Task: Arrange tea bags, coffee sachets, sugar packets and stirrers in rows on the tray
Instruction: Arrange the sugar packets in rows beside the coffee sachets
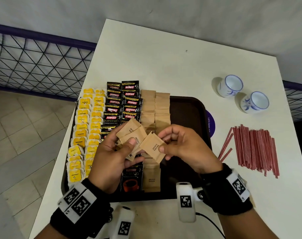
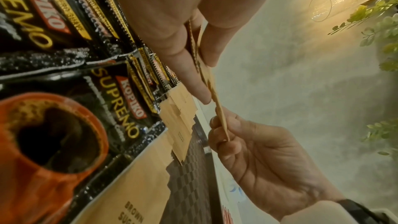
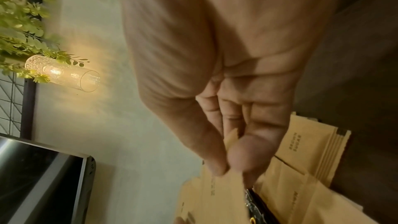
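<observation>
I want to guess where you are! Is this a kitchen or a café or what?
Probably a café or office tea corner. A dark serving tray sits on a white table, with two small cups and a pile of red stirrers beside it.

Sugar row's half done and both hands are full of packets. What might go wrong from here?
1. The left hand holds a loose fan of brown sugar packets; as the right hand pulls one packet away, others may slip onto the coffee sachets below.
2. The second sugar row stops short, so a dropped packet could land crooked there.
3. The stirrers lie near the table edge; a wrist could knock them off.
</observation>
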`<state>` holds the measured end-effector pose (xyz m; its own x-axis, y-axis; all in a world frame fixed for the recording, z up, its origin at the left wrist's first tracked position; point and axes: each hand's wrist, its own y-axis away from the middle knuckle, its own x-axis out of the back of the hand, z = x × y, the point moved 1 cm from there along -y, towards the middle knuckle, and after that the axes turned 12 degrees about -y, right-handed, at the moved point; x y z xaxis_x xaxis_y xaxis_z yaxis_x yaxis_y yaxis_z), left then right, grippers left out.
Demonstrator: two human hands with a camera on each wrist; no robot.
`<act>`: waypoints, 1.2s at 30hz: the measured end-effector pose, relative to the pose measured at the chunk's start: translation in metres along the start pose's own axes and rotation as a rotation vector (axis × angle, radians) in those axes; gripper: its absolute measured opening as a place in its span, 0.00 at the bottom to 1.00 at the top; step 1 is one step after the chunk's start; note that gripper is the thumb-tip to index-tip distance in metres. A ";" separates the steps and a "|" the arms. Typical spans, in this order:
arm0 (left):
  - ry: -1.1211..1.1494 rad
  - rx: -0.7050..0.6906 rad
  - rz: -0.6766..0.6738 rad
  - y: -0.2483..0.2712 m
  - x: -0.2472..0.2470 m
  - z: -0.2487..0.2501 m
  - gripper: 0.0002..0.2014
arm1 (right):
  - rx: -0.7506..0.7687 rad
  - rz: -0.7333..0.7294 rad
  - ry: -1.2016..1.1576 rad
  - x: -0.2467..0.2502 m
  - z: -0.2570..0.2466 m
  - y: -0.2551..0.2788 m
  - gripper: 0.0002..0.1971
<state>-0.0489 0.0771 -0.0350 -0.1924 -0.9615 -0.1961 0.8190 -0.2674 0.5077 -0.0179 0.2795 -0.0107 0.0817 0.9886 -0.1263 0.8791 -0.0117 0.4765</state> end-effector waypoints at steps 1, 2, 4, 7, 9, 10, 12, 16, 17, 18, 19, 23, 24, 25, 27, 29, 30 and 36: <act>0.001 0.000 0.001 0.000 0.000 0.000 0.21 | 0.019 0.015 0.020 0.001 0.000 0.000 0.12; 0.005 0.000 0.002 0.000 0.001 0.000 0.21 | 0.038 0.031 0.029 0.001 -0.001 0.000 0.10; 0.013 0.001 0.001 0.001 0.001 0.000 0.22 | 0.046 0.068 -0.006 0.002 -0.002 0.001 0.08; 0.022 0.002 -0.002 0.002 0.001 0.001 0.22 | -0.044 0.099 -0.150 0.001 -0.003 0.002 0.08; 0.026 0.001 -0.001 0.003 0.002 0.002 0.23 | -0.046 0.111 -0.094 0.004 0.001 0.002 0.09; 0.025 0.000 -0.004 0.003 0.003 0.002 0.23 | -0.023 0.127 -0.030 0.007 0.003 0.002 0.10; 0.024 -0.002 -0.006 0.004 0.004 0.002 0.22 | 0.014 0.172 0.048 0.013 0.007 0.001 0.13; 0.021 0.000 -0.008 0.005 0.006 0.002 0.23 | 0.011 0.248 0.068 0.024 0.010 0.004 0.13; 0.022 0.002 -0.007 0.005 0.007 0.002 0.23 | 0.009 0.255 0.083 0.026 0.011 0.005 0.11; 0.023 0.004 -0.005 0.006 0.007 0.001 0.23 | 0.012 0.259 0.096 0.027 0.011 0.006 0.10; 0.024 0.007 -0.002 0.006 0.007 0.001 0.23 | 0.019 0.262 0.100 0.027 0.011 0.006 0.09; 0.022 0.012 0.002 0.007 0.006 0.001 0.25 | 0.060 0.275 0.103 0.031 0.011 0.005 0.07; 0.020 0.012 0.003 0.007 0.006 0.001 0.25 | 0.055 0.284 0.113 0.032 0.012 0.004 0.07; 0.020 0.011 0.004 0.007 0.006 0.001 0.25 | 0.040 0.292 0.121 0.034 0.013 0.003 0.08; 0.017 0.010 0.000 0.007 0.007 0.000 0.24 | -0.002 0.300 0.134 0.038 0.018 0.000 0.11; 0.012 0.009 -0.004 0.007 0.008 0.000 0.24 | -0.030 0.311 0.165 0.041 0.023 -0.004 0.11; 0.010 0.008 -0.004 0.007 0.008 0.000 0.24 | -0.039 0.319 0.179 0.042 0.026 -0.005 0.10; -0.001 0.007 -0.002 0.008 0.009 -0.001 0.23 | -0.043 0.369 0.237 0.037 0.034 -0.015 0.06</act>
<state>-0.0435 0.0661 -0.0337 -0.1940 -0.9611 -0.1965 0.8151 -0.2694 0.5128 -0.0123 0.3117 -0.0518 0.2722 0.9264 0.2601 0.7906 -0.3694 0.4883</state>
